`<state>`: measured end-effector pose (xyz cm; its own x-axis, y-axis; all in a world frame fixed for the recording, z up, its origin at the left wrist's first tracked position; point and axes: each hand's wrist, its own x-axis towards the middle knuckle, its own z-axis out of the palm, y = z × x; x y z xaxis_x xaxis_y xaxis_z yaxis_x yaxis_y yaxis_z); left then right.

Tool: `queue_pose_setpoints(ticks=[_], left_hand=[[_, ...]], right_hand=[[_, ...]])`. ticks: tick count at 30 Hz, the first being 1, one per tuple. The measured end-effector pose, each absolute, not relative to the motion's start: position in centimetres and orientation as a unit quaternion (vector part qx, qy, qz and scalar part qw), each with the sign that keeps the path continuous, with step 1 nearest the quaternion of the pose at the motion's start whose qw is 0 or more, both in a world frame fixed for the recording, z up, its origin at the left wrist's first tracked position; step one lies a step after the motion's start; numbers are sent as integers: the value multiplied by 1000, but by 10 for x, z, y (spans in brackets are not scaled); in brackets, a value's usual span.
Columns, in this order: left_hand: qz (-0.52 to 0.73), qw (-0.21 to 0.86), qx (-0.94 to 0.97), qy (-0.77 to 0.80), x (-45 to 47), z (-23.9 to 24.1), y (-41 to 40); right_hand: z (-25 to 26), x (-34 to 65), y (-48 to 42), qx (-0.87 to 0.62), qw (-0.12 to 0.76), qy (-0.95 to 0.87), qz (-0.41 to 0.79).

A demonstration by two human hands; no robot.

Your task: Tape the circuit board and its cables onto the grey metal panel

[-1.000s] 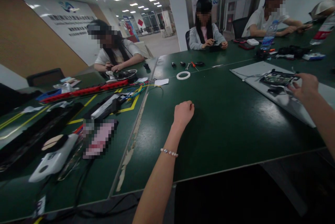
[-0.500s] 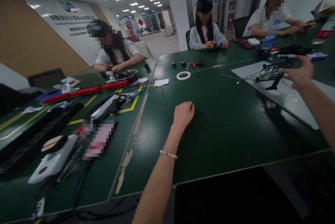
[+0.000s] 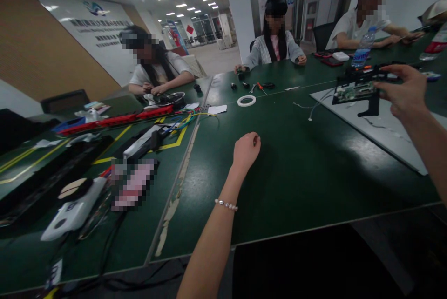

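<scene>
At the right, my right hand [image 3: 407,89] pinches the edge of a black plastic frame with a green circuit board [image 3: 356,90]. The frame hangs above a flat white board [image 3: 387,138], and a thin cable [image 3: 316,105] trails from its left side. My left hand [image 3: 246,150] rests on the green table with its fingers curled closed. A small dark hollow shows at the curled fingers; whether anything is inside is hidden. Beyond this hand lies a white ring of tape [image 3: 246,100].
Screwdrivers [image 3: 261,88] and small black parts [image 3: 233,86] lie past the tape. To the left are a phone [image 3: 136,185], a white device [image 3: 75,213], a long black tray [image 3: 56,175] and red strips [image 3: 118,121]. Bottles [image 3: 363,50] stand at right. Several people sit around the table.
My right hand has raised the black frame slightly and tilted it, the cable swinging with it. My left hand stays closed in place. The person opposite has spread their hands apart.
</scene>
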<state>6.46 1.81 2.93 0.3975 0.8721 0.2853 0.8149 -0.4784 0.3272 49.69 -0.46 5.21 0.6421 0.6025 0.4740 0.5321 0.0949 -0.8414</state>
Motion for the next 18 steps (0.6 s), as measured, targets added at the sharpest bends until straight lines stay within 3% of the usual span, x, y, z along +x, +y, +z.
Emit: queue_pose_setpoints(ticks=[4,9,14,18], left_hand=[[338,150,777,509,66,30,24],[436,299,693,491,64,35,31],[356,503,652,442,61,49,24],[295,582,624,430,59,47,21]], right_hand=[[60,451,-14,-586,643,-467,163],[58,382,-27,-466,607,-544,344],[48,326,-27,-397,537,-594,448],[38,306,-20,-367,492,-624,483]])
